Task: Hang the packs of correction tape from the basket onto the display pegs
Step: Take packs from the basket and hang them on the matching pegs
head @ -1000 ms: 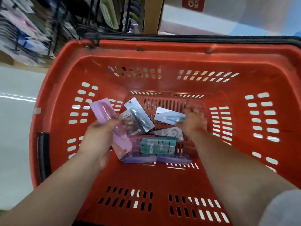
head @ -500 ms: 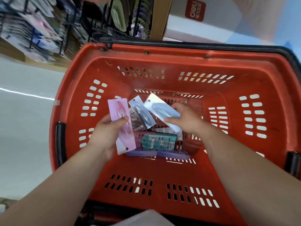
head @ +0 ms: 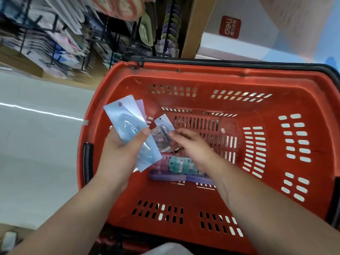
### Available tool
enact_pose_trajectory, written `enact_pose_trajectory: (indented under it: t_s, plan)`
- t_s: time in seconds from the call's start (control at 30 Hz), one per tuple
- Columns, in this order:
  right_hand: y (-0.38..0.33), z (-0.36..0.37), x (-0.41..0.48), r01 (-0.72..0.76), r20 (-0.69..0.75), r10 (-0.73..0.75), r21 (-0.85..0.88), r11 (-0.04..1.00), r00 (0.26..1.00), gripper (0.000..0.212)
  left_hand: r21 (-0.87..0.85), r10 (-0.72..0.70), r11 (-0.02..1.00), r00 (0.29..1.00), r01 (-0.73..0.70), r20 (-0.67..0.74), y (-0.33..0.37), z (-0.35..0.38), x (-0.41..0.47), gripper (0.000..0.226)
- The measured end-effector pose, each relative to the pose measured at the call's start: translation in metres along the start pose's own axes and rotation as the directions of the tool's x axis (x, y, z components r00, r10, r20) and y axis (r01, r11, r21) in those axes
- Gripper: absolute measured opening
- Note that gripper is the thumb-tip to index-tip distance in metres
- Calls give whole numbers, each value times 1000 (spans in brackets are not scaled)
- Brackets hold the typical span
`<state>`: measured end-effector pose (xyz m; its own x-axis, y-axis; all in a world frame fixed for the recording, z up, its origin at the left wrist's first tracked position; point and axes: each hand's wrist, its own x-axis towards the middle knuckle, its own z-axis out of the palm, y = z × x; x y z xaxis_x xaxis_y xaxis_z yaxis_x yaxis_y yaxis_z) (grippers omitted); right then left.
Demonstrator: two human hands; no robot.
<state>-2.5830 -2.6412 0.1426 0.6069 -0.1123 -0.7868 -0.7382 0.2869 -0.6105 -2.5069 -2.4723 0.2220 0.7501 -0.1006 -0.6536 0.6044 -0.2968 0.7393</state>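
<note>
Head view. The red basket (head: 202,78) fills the centre of the field, its black handle (head: 239,63) folded along the far rim. The left grip (head: 121,153), a bare hand, is raised over the basket's left wall and clasps two packs fanned one over the other. A blue pack (head: 127,126) lies in front, with the thumb pressed across its face. Behind it only the upper edge of a pink pack (head: 140,107) shows. The right grip (head: 189,146) is inside the basket with fingers loosely extended and motion-blurred. It holds nothing, and its fingertips are just beside a grey pack (head: 163,124) that leans on the basket floor. Further packs lie flat on the floor below the right wrist: a teal pack (head: 181,165) rests on purple packs (head: 165,177). The display pegs (head: 55,43), hung with blurred goods, occupy the upper left, well apart from both hands. Pale floor (head: 36,144) lies to the left of the basket.
</note>
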Motion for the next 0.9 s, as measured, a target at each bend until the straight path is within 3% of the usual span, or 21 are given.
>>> enact_pose_trajectory:
  t_s: [0.1, 0.2, 0.4, 0.5, 0.6, 0.7, 0.9]
  plan:
    - [36, -20, 53, -122, -202, 47, -376, 918, 978, 27, 218, 99, 973, 993, -82, -67, 21, -30, -9, 27]
    - [61, -25, 99, -185, -255, 47, -554, 812, 966, 38, 382, 177, 917, 977, -119, -122, 36, -52, -18, 37]
    - [85, -1, 147, -286, -348, -25, -806, 518, 937, 39, 360, 157, 926, 983, -114, -92, 39, -64, -14, 34]
    - [88, 4, 148, -316, -378, -50, -832, 456, 924, 50, 324, 144, 940, 986, -109, -84, 37, -65, -12, 37]
    - [83, 1, 142, -268, -327, -31, -822, 503, 944, 46, 263, 135, 958, 988, -111, -75, 39, -63, -14, 35]
    - [65, -6, 122, -188, -271, -42, -762, 619, 962, 39, 212, 97, 973, 995, -89, -28, 35, -66, -17, 50]
    - [-12, -15, 26, -33, -86, -28, -633, 773, 996, 34, 28, 24, 999, 998, -26, 61, 39, -69, -37, 49]
